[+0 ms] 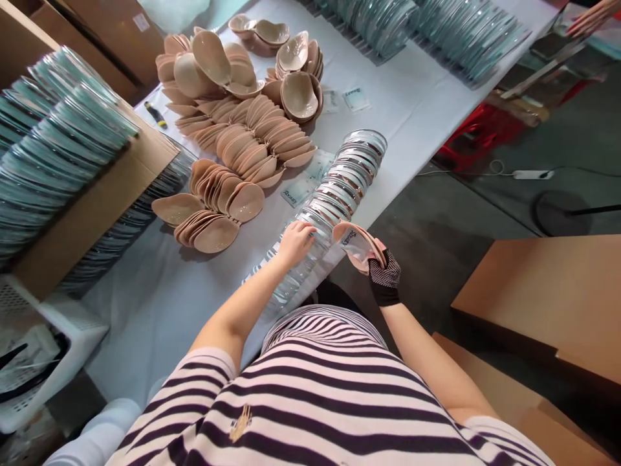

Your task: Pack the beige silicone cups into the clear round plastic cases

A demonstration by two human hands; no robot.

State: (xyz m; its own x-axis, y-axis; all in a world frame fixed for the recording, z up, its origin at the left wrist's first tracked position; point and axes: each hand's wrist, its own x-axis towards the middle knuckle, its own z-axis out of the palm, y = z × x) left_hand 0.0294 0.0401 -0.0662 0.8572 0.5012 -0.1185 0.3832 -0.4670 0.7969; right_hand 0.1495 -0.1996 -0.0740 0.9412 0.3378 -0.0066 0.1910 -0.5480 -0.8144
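Over the clear case row (353,173), left hand (295,242) half-curled, can't tell if gripping; beside the row, right hand (385,272) pinches pink cups (342,231); loosened pinch could drop the packet (358,243).

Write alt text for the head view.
Gloved right hand holding beige cups beside a white table, bare left hand at a row of clear cases. More cups lie stacked on the table.
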